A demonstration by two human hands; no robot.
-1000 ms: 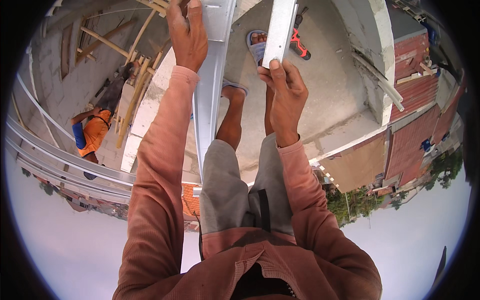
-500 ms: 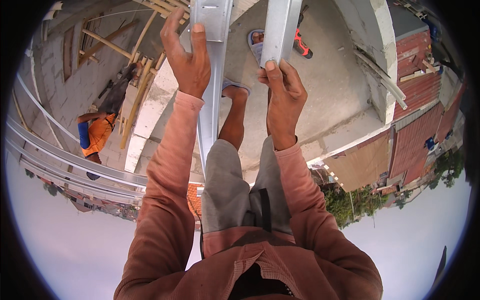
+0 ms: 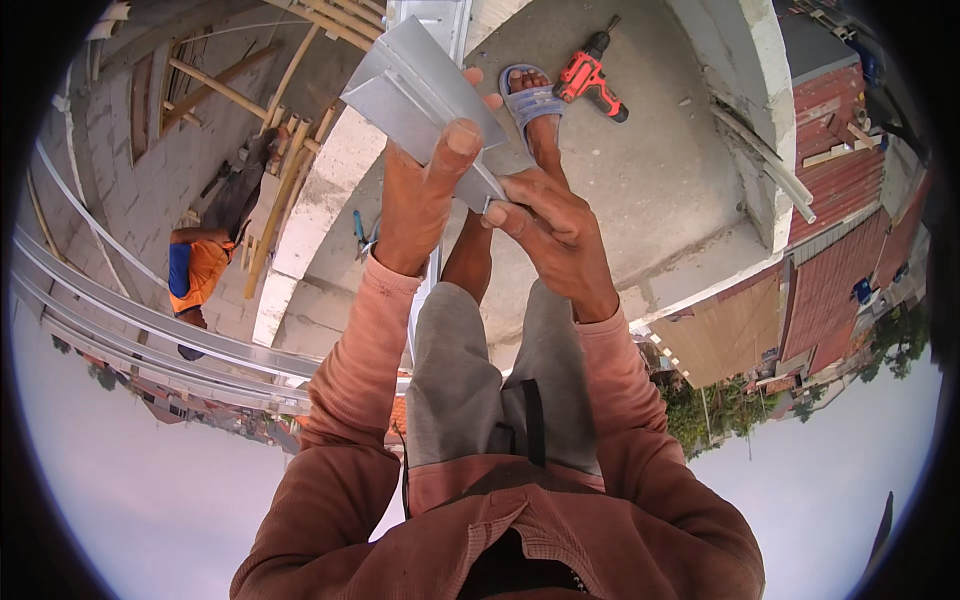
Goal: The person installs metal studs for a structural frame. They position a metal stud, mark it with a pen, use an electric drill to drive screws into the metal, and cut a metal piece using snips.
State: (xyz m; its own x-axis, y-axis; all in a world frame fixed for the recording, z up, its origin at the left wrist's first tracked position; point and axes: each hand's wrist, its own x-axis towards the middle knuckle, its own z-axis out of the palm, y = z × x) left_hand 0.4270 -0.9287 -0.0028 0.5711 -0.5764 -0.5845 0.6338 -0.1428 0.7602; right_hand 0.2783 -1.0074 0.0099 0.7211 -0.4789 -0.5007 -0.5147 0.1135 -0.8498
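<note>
One short, silver-grey, folded sheet-metal channel (image 3: 425, 90), upper centre of the frame, tilted from upper left to lower right, held in both your hands. Your left hand (image 3: 412, 205): thumb pressed on the near face, fingers wrapped behind, two tips showing past the far edge. Your right hand (image 3: 562, 240): thumb and bent fingers pinching the lower right end. One red-and-black cordless drill (image 3: 582, 76), upper right of centre, lying beside your blue-grey open-toed sandal (image 3: 530, 108) on the grey concrete floor (image 3: 650, 160).
</note>
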